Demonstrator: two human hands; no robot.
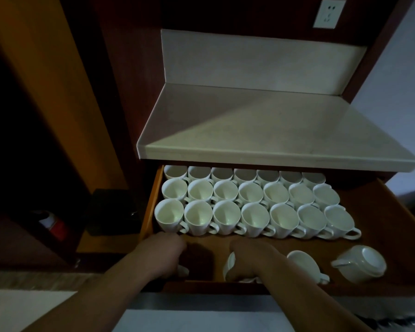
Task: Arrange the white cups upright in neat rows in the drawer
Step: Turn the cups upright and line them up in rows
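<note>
Now the right hand [247,257] grips a loose white cup [228,265] at the front of the drawer [381,207]. The left hand [164,252] is beside it, and I can't tell its grip.

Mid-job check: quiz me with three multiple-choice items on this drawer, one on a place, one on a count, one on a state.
1. Where does the tipped cup lie?
A) front right of the drawer
B) on the counter
C) back left of the drawer

2. How many cups make up the nearest full row?
A) five
B) seven
C) nine

3. How do the cups in that row stand?
A) upside down
B) stacked in pairs
C) upright, mouths up

Answers:
1 A, it lies near the drawer's front right corner, base showing.
2 B, seven rims run side by side.
3 C, their open insides face up.
</note>
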